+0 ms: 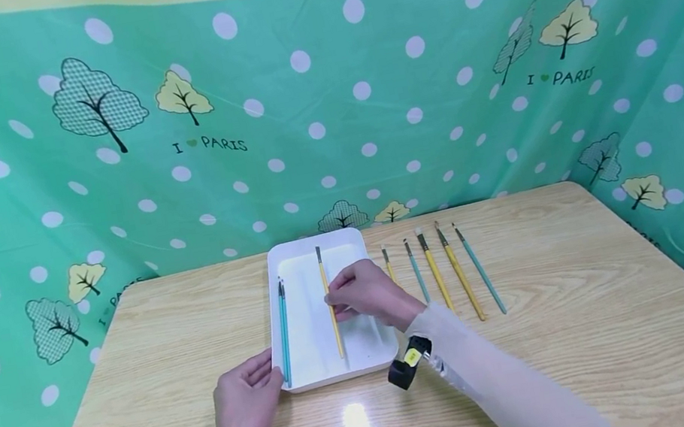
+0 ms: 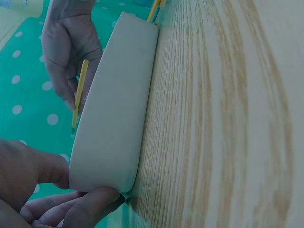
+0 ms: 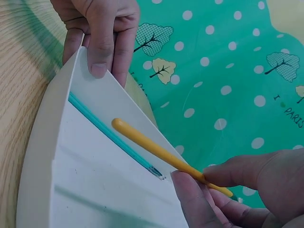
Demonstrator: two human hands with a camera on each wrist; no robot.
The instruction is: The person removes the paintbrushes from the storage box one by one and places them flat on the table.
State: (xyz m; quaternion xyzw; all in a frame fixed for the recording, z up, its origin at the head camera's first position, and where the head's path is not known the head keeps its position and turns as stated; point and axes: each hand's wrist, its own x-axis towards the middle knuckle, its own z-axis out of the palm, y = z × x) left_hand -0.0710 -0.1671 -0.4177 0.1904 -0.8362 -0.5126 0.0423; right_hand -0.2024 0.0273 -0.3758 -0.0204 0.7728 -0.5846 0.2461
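My right hand [image 1: 365, 289] pinches a yellow-handled paintbrush [image 1: 338, 336] between thumb and fingers over the white tray [image 1: 316, 378]. The brush's dark bristle end points to the far side, its handle end towards me. Two teal paintbrushes [image 1: 284, 330] lie side by side along the tray's left wall, bristles at the far end. At the near left corner my left hand [image 1: 248, 405] grips the tray's rim. In the right wrist view, the left thumb [image 3: 99, 69] lies inside the wall and the other fingers are outside it.
Right of the tray, several yellow and teal paintbrushes [image 1: 454, 262] lie in a row on the wooden table [image 1: 572, 310], partly hidden by my right forearm. A green dotted curtain [image 1: 342, 137] hangs behind the table and at both sides.
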